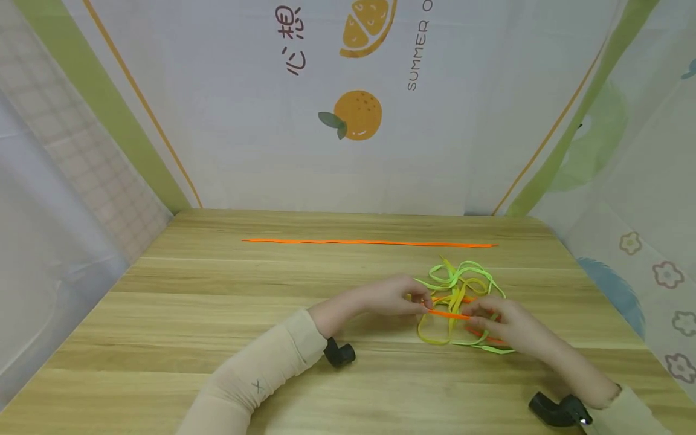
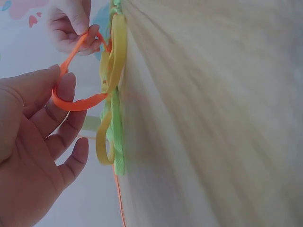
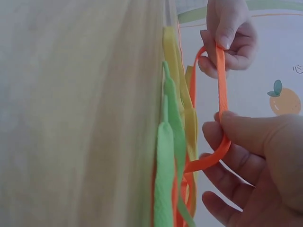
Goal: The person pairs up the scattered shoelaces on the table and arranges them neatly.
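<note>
Both hands pinch one flat orange shoelace [image 1: 449, 314], its short stretch pulled straight between them over a loose pile. The left hand [image 1: 396, 296] has it between thumb and index finger, the other fingers loosely bent. From the opposite side, the right hand [image 1: 505, 323] pinches it the same way. In the left wrist view the orange lace [image 2: 80, 105] curves below the left fingertips back into the pile. That pile mixes a yellow lace [image 1: 458, 296], a lime-green lace [image 1: 472, 264] and more orange lace, looped over one another. The right wrist view shows green lace ends [image 3: 164, 165] nearest the camera.
Another orange shoelace [image 1: 359, 242] lies straight across the back of the wooden table [image 1: 190, 314]. A printed cloth [image 1: 261, 151] hangs behind the table, with more cloth at both sides. Black wrist-worn devices [image 1: 339, 353] sit under the forearms.
</note>
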A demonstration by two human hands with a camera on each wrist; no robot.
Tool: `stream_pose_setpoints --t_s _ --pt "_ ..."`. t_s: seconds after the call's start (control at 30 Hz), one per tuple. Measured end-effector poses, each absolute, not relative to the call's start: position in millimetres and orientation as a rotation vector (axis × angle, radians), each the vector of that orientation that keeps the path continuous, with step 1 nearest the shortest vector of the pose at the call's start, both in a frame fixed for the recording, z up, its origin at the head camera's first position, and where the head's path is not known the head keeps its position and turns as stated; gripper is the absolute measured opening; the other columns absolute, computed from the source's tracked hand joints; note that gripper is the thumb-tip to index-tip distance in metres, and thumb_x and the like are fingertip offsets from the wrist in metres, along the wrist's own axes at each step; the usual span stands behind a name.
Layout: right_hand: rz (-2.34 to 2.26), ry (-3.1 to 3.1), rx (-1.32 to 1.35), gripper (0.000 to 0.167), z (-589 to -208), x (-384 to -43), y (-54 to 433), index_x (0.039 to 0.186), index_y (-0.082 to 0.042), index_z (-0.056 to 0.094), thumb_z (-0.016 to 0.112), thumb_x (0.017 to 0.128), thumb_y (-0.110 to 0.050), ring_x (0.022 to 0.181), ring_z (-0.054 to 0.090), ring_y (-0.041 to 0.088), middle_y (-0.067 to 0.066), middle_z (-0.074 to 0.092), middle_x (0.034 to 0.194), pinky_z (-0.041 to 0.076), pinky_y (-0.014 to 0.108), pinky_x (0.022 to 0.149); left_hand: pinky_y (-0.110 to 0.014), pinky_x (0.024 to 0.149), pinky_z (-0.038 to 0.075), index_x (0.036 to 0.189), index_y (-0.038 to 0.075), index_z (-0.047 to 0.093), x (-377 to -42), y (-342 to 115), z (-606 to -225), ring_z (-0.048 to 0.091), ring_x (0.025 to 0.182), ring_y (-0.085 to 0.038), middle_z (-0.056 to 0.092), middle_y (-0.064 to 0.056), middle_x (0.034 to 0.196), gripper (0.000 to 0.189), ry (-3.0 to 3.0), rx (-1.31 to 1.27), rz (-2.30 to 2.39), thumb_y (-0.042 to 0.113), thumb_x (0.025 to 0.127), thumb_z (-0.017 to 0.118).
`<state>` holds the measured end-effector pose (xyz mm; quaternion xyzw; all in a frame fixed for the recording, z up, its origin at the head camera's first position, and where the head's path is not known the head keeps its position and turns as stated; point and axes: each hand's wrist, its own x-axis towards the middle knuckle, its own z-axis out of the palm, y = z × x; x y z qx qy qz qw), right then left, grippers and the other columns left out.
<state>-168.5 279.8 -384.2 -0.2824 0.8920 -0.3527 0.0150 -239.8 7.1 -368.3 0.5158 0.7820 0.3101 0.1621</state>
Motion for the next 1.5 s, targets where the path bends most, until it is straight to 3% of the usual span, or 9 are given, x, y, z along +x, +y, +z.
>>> stream_pose_setpoints --t_s 0.2,0.37,0.73,1.03,1.17,1.33,1.5 --pt "-1.053 2.759 -0.837 0.019 -380 -168 284 0.11 -0.015 0.069 0.063 0.094 -0.023 0.077 0.058 0.011 -0.009 0.068 0.09 0.048 0.028 0.059 -0.017 0.061 0.039 0.103 0.005 0.07 -239 3 -367 0.049 0.061 -0.004 0.06 0.002 0.069 0.014 2.24 1.465 0.862 0.012 0.095 0.061" --pt "-1.026 2.784 -0.841 0.015 -379 -167 285 0.104 -0.014 0.07 0.063 0.094 -0.021 0.068 0.053 0.009 -0.009 0.068 0.089 0.045 0.027 0.054 -0.016 0.061 0.04 0.098 0.005 0.071 -238 -1 -366 0.049 0.06 -0.003 0.061 0.002 0.068 0.012 2.229 1.448 0.854 0.013 0.094 0.063" --pt "-0.982 2.816 -0.796 0.013 -373 -165 288 0.1 -0.015 0.071 0.063 0.094 -0.023 0.072 0.051 0.009 -0.004 0.067 0.093 0.044 0.026 0.054 -0.018 0.061 0.041 0.09 0.006 0.072 -239 -15 -368 0.048 0.054 -0.006 0.059 -0.004 0.061 0.016 2.208 1.352 0.939 0.019 0.094 0.064" --pt "-1.028 2.796 -0.799 0.01 -370 -166 289 0.097 -0.014 0.069 0.063 0.094 -0.021 0.052 0.04 0.003 -0.001 0.063 0.085 0.04 0.025 0.044 -0.02 0.055 0.037 0.084 0.008 0.073 -243 -30 -363 0.045 0.052 -0.007 0.055 0.0 0.057 0.021 2.231 1.274 0.966 0.026 0.092 0.067" --pt "-1.02 2.799 -0.798 0.01 -368 -165 290 0.097 -0.015 0.069 0.063 0.094 -0.021 0.056 0.042 0.005 -0.002 0.062 0.083 0.04 0.026 0.047 -0.021 0.054 0.037 0.082 0.005 0.072 -244 -35 -359 0.044 0.052 -0.006 0.05 0.006 0.056 0.023 2.234 1.277 0.958 0.026 0.092 0.067" --pt "-1.06 2.788 -0.819 0.008 -368 -165 291 0.096 -0.015 0.07 0.063 0.094 -0.019 0.06 0.049 0.008 -0.003 0.062 0.083 0.044 0.027 0.049 -0.021 0.053 0.036 0.081 0.005 0.07 -245 -43 -357 0.043 0.052 -0.006 0.051 0.004 0.058 0.023 2.227 1.268 0.963 0.024 0.092 0.066" --pt "-1.04 2.834 -0.787 0.008 -365 -166 294 0.096 -0.016 0.071 0.063 0.094 -0.019 0.076 0.057 0.009 -0.005 0.066 0.089 0.048 0.03 0.062 -0.022 0.051 0.034 0.08 0.002 0.069 -247 -53 -350 0.041 0.051 -0.007 0.049 0.002 0.058 0.023 2.215 1.255 0.969 0.022 0.093 0.065"
